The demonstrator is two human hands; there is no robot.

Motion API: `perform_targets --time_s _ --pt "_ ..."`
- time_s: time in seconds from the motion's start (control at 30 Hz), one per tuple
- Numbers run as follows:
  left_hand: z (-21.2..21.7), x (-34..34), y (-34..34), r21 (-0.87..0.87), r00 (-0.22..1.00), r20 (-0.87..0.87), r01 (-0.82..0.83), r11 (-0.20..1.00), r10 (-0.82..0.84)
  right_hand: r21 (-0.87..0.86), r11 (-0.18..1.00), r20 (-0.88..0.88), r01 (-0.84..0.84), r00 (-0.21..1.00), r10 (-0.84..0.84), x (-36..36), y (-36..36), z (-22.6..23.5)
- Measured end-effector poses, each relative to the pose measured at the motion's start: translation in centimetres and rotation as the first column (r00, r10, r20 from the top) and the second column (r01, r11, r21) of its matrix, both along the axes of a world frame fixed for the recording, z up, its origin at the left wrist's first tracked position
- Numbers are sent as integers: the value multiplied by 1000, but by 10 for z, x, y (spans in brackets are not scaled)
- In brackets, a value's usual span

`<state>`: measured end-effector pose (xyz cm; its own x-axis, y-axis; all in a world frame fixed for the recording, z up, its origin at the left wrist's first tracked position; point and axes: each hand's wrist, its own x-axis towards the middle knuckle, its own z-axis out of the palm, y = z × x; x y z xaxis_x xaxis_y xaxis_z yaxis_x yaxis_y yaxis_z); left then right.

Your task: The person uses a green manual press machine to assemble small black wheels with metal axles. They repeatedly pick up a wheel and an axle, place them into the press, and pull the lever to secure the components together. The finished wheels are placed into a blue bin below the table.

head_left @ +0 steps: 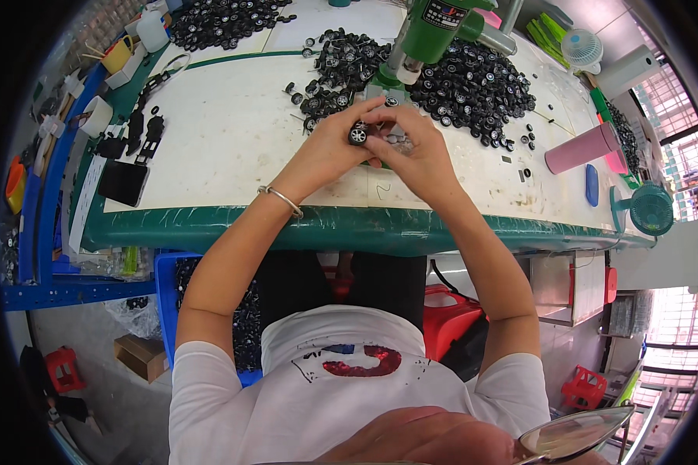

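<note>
A small black toy wheel (357,136) with silver spokes sits in the fingers of my left hand (324,151), which is closed on it. My right hand (417,155) meets the left just beside this wheel, thumb and fingers bent into a pinch; what lies between them is hidden. Right behind my fingertips stands a green bench press (436,31), its metal ram (407,71) above the hands. Another black wheel (392,101) shows at the press base, just past my fingers.
Heaps of black wheels (473,93) and wheels with axles (341,70) flank the press. Right lie a pink cylinder (582,149), a blue case (591,184) and a green fan (650,209). A dark phone (124,183) rests at left. Below the table stands a blue crate (167,310).
</note>
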<state>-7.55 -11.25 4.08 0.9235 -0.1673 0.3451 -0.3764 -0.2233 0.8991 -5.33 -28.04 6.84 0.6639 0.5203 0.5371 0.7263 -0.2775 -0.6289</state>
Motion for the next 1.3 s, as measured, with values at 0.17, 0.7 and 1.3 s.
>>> perform_targets --time_s 0.17,0.7,1.3 --pt "23 -15 2 -163 956 -225 156 974 -190 88 995 0 -49 999 50 -10 -4 15" --pt "-2 -1 10 -663 842 -427 -43 747 -330 197 977 -312 76 950 -11 -1 -7 0" --pt "7 10 5 -578 852 -430 -6 816 -299 250 968 -255 -2 965 68 9 -22 0"
